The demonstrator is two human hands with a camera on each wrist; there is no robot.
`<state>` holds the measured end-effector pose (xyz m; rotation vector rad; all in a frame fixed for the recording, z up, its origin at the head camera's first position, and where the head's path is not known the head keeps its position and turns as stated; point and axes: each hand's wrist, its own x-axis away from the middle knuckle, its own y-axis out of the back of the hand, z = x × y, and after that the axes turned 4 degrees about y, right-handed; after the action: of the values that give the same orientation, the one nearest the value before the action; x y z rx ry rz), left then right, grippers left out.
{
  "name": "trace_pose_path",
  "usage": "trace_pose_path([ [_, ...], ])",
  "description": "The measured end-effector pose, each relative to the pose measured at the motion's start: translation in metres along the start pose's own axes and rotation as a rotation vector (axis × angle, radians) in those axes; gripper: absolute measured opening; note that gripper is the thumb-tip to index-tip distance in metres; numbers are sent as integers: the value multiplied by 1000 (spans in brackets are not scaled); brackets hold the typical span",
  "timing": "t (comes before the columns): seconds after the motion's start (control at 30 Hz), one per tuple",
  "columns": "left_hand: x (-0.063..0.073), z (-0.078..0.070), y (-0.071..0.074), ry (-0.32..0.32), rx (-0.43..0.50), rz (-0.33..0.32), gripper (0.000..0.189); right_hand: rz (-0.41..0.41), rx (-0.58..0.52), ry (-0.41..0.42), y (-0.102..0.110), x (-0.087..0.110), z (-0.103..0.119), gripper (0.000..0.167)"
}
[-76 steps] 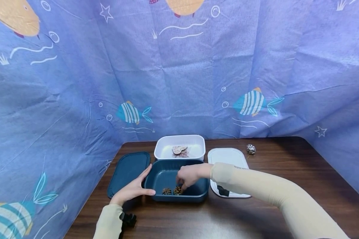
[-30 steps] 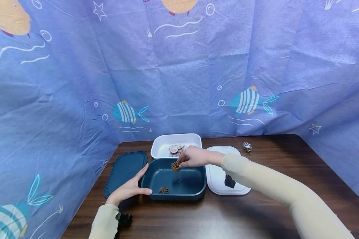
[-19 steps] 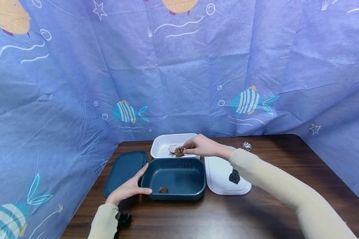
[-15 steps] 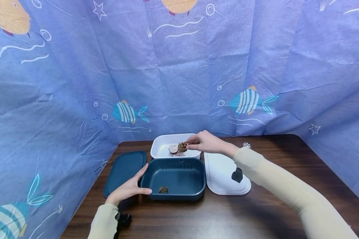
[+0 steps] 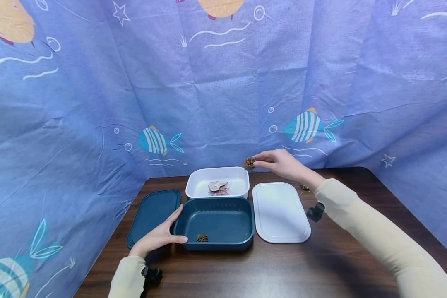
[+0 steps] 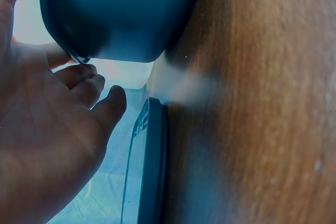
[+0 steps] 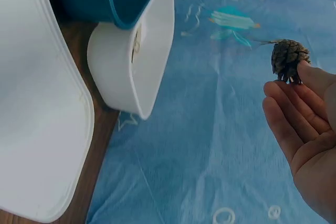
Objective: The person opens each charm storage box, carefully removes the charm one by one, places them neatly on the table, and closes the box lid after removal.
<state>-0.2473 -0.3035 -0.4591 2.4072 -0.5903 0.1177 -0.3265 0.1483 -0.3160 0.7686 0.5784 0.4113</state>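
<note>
My right hand [image 5: 281, 162] pinches a brown pine cone [image 5: 249, 162] in the air above the back right corner of the white container [image 5: 242, 188]. In the right wrist view the pine cone [image 7: 287, 59] sits between thumb and fingertips, with a thin stem sticking out. Thumb and fingers spread, my left hand [image 5: 160, 236] rests against the left side and near rim of the dark blue container [image 5: 223, 225]. A second pine cone [image 5: 202, 238] lies inside it at the near left. Beneath the rim, the left hand's other fingers [image 6: 86, 85] are loosely bent in the left wrist view.
A dark blue lid [image 5: 154, 217] lies left of the containers, a white lid [image 5: 281, 213] to the right. Thin flat pieces [image 5: 218, 187] and reddish shreds lie in the white container. A small whitish-brown object [image 5: 304, 187] is partly hidden behind my right wrist. A fish-print curtain [image 5: 223, 103] hangs behind the table.
My right hand took one pine cone out of the dark blue container, lifted it over the white container and moved it up and right. My left hand stays at the dark blue container.
</note>
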Motion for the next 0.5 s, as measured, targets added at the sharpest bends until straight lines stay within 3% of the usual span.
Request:
trace_pose_path([
  [0.5, 0, -2, -1, -3, 6, -3, 104, -178, -69, -177, 38, 35, -24, 52],
])
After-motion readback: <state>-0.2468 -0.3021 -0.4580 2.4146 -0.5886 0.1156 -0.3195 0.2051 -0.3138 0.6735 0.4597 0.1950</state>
